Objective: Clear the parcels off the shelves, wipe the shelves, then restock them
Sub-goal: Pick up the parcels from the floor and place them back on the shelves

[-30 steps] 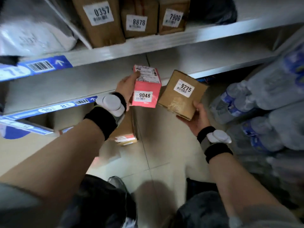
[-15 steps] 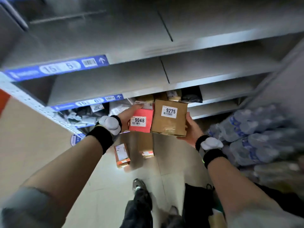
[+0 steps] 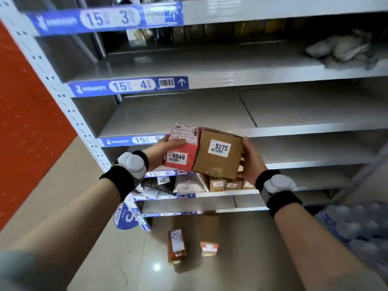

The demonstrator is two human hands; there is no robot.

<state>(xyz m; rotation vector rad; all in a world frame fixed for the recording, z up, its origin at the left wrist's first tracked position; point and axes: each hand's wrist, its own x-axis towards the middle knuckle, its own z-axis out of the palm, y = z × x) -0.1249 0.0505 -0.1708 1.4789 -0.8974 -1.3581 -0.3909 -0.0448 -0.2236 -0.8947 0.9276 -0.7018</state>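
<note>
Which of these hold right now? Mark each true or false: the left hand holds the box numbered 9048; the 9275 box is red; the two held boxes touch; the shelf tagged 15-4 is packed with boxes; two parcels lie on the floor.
1. The left hand holds the red box 9048. True.
2. The 9275 box is red. False: it is brown cardboard, held in the right hand.
3. The two held boxes touch. True: they press side by side.
4. The shelf tagged 15-4 is packed with boxes. False: only pale bags lie at its right end.
5. Two parcels lie on the floor. True.
</note>
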